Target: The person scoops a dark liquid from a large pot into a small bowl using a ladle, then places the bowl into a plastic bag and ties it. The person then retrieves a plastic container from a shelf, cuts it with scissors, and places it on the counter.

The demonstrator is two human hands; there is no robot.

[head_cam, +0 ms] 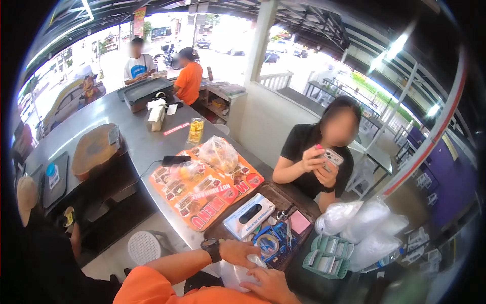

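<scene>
My left hand (238,252), with a black watch on its wrist, reaches over a translucent plastic bag (237,275) at the bottom centre. Opposite it, my right hand (269,284) touches the same bag, fingers bent. Whether either hand grips the plastic cannot be told. Just beyond the hands lies a brown tray (216,232) holding a box of disposable gloves (243,224), a roll of tape (267,245), scissors (289,232), a pink note pad (300,222) and blue packets. Orange menu sheets (193,205) lie past the tray, with filled plastic bags (219,154) and a black phone (176,160) on them.
A green divided basket (326,269) and stuffed white plastic bags (364,228) stand at the right. Across the counter, a person in black (319,152) holds a phone. A white stool (144,247) is at the lower left, near another person in black. Two people stand at the far end.
</scene>
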